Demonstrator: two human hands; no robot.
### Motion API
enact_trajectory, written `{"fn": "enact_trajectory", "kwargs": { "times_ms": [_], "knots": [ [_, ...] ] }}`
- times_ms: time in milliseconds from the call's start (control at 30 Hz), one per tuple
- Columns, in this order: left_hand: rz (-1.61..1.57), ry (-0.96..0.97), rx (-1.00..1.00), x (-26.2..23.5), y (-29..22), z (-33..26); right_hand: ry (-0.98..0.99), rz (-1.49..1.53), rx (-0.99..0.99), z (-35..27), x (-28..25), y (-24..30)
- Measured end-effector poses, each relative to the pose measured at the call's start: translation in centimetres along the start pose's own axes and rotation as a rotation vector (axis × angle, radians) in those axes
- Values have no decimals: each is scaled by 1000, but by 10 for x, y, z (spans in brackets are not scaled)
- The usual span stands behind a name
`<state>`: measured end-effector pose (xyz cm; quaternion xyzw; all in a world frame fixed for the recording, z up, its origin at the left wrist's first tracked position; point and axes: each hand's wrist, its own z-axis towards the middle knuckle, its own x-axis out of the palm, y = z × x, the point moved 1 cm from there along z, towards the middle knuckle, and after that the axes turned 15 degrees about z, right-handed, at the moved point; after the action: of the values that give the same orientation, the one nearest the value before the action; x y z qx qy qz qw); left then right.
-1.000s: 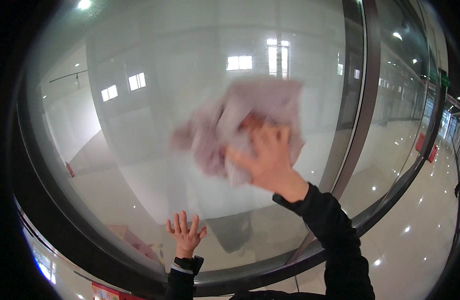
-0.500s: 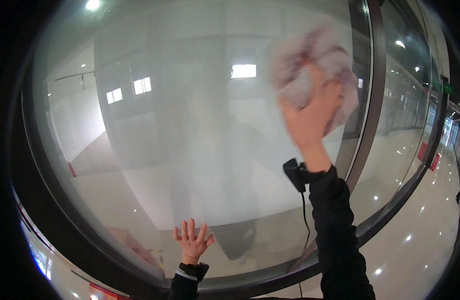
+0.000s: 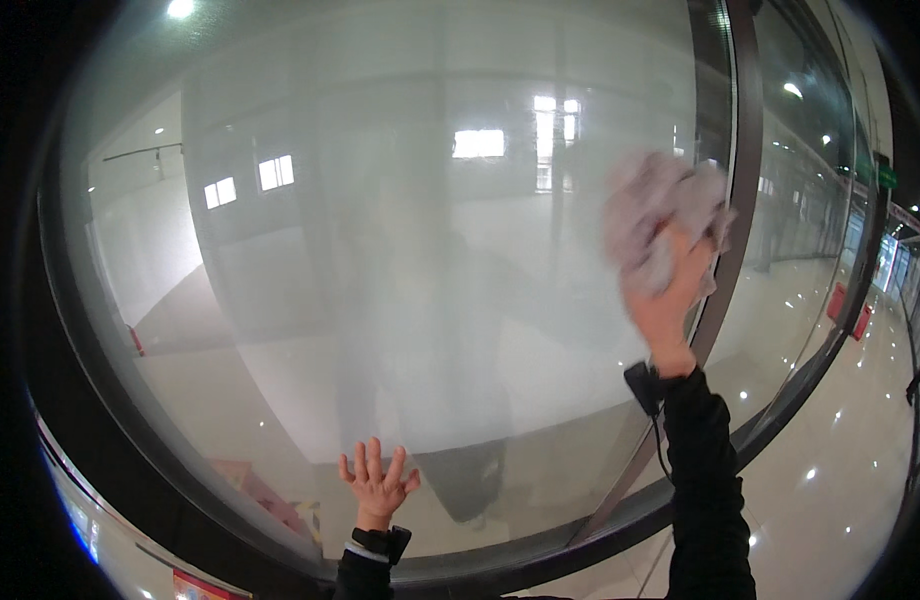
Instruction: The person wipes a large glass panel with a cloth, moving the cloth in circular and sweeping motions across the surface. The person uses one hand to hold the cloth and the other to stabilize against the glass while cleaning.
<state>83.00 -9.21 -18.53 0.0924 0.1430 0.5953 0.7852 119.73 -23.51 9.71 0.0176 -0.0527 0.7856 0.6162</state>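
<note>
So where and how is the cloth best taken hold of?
Probably grip the cloth at its bunched lower middle, coming from below on the near side, as the right hand does. Its crumpled folds offer a thick handful, while the glass behind blocks the far side. Blur hides finer folds.

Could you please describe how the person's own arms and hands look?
The left hand and right hand wear no gloves. Both arms have black sleeves. The left wrist carries a small black device beside a pale band; the right, a boxy black device with a thin dark cable.
</note>
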Motion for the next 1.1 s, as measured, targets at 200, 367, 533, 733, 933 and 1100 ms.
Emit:
{"fn": "enact_trajectory", "kwargs": {
  "times_ms": [200, 367, 533, 733, 933, 1100],
  "knots": [
    [-7, -9, -19, 1, 0, 3, -145, -9, 179, -28, 18, 19],
    [-3, -6, 7, 0, 3, 7, 449, 136, -336, -122, 12, 62],
    [39, 7, 64, -1, 6, 11, 445, -106, -318, -106, -9, 29],
    [53, 3, 41, 3, 5, 17, -162, -25, 327, -116, -23, -31],
    [44, 21, 19, 5, 4, 17, -256, 112, 683, -272, -23, 18],
    [21, 33, 1, 5, 5, 13, -438, 145, 882, -256, -7, 48]
  ]
}}
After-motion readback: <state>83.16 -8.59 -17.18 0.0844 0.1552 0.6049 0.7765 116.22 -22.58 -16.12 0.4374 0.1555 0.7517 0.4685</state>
